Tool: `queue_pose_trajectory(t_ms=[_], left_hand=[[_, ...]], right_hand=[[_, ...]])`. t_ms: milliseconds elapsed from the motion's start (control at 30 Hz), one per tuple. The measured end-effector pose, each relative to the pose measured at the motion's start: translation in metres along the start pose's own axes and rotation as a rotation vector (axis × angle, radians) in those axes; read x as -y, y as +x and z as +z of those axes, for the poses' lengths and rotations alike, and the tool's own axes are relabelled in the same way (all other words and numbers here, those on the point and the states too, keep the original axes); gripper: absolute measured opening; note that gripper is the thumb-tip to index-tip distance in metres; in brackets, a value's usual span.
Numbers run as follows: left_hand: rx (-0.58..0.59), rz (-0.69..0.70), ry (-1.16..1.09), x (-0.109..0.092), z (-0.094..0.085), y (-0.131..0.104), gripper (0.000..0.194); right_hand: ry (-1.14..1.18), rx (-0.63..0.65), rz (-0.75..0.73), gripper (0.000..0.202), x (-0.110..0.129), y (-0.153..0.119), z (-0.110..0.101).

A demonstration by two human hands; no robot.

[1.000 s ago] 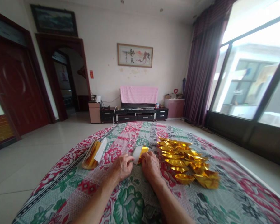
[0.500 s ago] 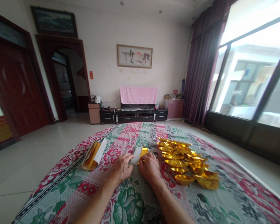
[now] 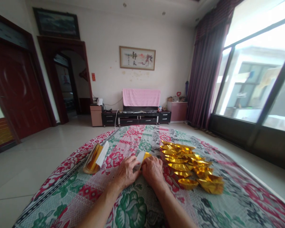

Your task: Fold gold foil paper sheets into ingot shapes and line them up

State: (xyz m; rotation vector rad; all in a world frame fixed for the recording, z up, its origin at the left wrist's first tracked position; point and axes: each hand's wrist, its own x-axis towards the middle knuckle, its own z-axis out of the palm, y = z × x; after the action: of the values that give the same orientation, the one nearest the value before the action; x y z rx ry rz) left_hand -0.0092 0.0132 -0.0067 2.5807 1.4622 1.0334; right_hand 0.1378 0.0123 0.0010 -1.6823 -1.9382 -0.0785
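Observation:
A small sheet of white and gold paper [image 3: 140,156] lies between my two hands on the flowered tablecloth. My left hand [image 3: 129,171] is closed on its left and near edge, fingers bent. My right hand [image 3: 153,169] grips the gold side, its curled fingers covering part of the sheet. To the right, several folded gold paper pieces [image 3: 179,160] sit in rows, pointed at their ends. At the left rests a curled stack of gold and white paper sheets [image 3: 95,158].
The round table's patterned cloth [image 3: 133,205] reaches close to my forearms. Beyond it stand a low black cabinet [image 3: 139,118] and a pink cloth [image 3: 141,97] over a screen. A dark red door is at left, with a curtain and large window at right.
My left hand has moved right and closer to my right hand. The near edge of the paper has lifted and bent, and less of the sheet shows.

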Motion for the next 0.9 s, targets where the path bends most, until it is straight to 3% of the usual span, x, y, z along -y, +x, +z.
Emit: queue_pose_trajectory(t_ms=[200, 433, 700, 900], left_hand=[[-0.013, 0.056, 0.011, -0.003, -0.004, 0.001, 0.021], [-0.01, 0.004, 0.029, 0.002, -0.006, 0.001, 0.022], [0.066, -0.016, 0.035, -0.001, -0.006, -0.001, 0.02], [0.028, -0.047, 0.039, -0.001, -0.006, -0.001, 0.015]], right_hand=[[-0.03, -0.019, 0.025, 0.022, 0.003, 0.002, -0.002], [0.036, -0.021, 0.013, 0.016, -0.003, 0.0, -0.001], [0.061, -0.009, 0.068, 0.022, -0.01, 0.002, 0.008], [0.099, -0.01, 0.071, 0.014, -0.011, 0.004, 0.005]])
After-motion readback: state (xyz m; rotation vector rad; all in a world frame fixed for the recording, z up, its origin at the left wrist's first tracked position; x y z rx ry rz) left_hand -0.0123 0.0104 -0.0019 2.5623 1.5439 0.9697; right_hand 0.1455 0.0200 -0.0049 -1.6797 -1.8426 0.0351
